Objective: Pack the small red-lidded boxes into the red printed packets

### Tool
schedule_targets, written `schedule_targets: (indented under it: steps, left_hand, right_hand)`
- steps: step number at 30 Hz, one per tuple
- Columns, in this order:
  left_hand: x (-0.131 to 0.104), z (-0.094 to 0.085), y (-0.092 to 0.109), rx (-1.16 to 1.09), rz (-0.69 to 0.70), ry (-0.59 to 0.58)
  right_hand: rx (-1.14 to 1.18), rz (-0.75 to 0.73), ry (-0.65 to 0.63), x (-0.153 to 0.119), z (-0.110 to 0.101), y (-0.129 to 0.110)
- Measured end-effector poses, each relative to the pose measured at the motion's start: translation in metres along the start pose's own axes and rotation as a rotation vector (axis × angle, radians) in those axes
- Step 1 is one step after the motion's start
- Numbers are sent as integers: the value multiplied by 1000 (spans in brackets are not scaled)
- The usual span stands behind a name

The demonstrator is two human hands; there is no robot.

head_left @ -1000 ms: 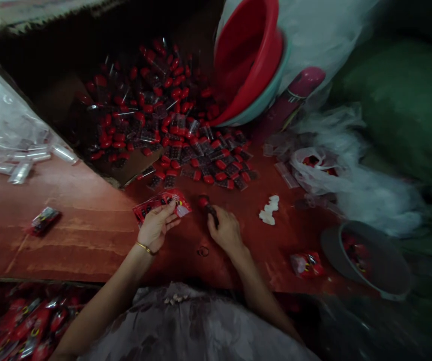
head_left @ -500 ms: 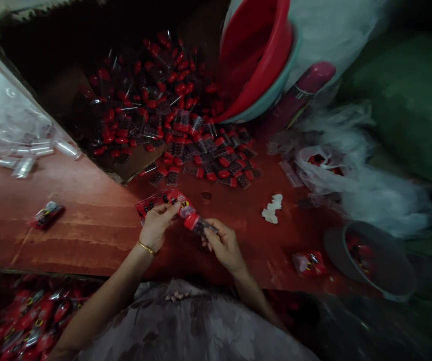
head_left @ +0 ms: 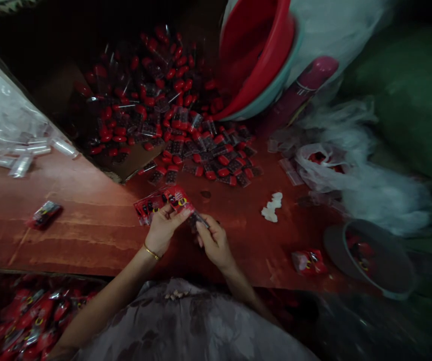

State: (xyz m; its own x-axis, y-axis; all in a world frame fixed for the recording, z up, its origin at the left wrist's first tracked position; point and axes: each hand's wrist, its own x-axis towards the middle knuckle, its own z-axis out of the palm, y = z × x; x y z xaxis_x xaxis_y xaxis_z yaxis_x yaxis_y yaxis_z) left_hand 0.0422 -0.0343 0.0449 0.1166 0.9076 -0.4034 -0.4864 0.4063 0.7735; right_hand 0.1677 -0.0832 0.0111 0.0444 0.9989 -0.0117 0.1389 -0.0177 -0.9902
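Note:
Between my hands is a red printed card (head_left: 177,196) with a yellow-and-black mark. My left hand (head_left: 162,228), a gold bangle at its wrist, pinches the card's lower edge. My right hand (head_left: 215,243) is closed on a small clear pack with dark contents (head_left: 200,220), whose upper end meets the card; whether it sits inside or over it I cannot tell. More red cards (head_left: 149,206) lie on the table just beyond my left hand. Past them spreads a heap of small clear packs with red caps (head_left: 216,155), spilling from a cardboard box.
The cardboard box (head_left: 24,82) lies open at the back left, beside clear plastic sleeves (head_left: 22,163). A tilted red basin (head_left: 255,60), a pink spray can (head_left: 306,82), plastic bags (head_left: 381,195) and a grey tub (head_left: 381,265) stand right. Finished-looking red packs (head_left: 13,321) fill a lower box.
The red-capped end of the small pack, visible before, is now hidden at the card and my left hand. My hands have drawn closer together.

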Motion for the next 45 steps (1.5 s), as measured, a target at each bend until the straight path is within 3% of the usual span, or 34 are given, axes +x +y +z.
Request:
schedule_targets:
  steps: [9,15,19,25,30,33,39,42,45]
  left_hand:
    - [0,-2,3,0,22,-83]
    - [-2,-5,1,71,-114,-253]
    - [0,-4,-2,75,-26,-186]
    - [-7,-2,-15,116,-13,-126]
    - [-3,-5,-7,113,84,-62]
    - [0,-2,-1,98,58,-55]
    - [2,-5,4,125,-51,-184]
    - [4,-12,6,79,-67,-137]
    - [1,-16,4,7,-41,-101]
  right_hand:
    - [-149,-112,75,5,17,-13]
    - [302,134,16,5,25,-14]
    - [202,70,48,5,26,-10]
    - [105,22,174,5,28,-10]
    - [-43,-81,43,7,25,-15]
    - [-122,-114,18,9,23,-15]
    - [226,67,-139,13,24,-13]
    - [333,87,-169,13,24,-15]
    - [246,62,-125,12,25,-15]
